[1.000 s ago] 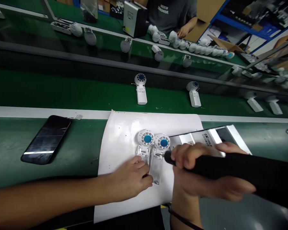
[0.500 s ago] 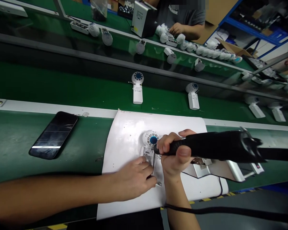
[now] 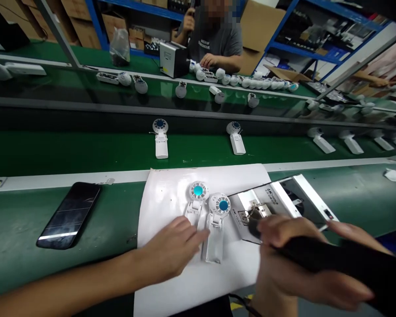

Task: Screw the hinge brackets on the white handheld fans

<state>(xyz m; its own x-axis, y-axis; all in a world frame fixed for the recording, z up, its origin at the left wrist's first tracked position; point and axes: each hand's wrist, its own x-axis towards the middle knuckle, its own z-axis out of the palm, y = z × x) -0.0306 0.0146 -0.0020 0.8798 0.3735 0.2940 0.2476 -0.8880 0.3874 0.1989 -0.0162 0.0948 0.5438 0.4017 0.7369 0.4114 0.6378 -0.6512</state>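
Two white handheld fans lie side by side on a white sheet [image 3: 178, 286]. The left fan [image 3: 194, 207] has a bright blue hub, and its lower handle is hidden by my left hand [image 3: 173, 244], whose fingers curl over it. Just right of those fingers is the second fan [image 3: 214, 237], its handle open as a shell. My right hand [image 3: 293, 255] is wrapped round a black electric screwdriver [image 3: 330, 259], blurred by motion. The screwdriver's tip end is over a screw feeder [image 3: 277, 193] marked 6K TOOLS, at the sheet's right side.
A black phone [image 3: 69, 215] lies on the bench to the left. Beyond the bench edge, more fans [image 3: 161, 138] stand spaced along a green belt [image 3: 119, 147]. Across from me a person in a grey shirt [image 3: 214, 42] works beside a row of white fan parts [image 3: 251, 82].
My right hand has swung the screwdriver away from the fans, right and toward me, to the screw feeder. Both fans now show. The view has tilted up; my left hand stays by the fans.
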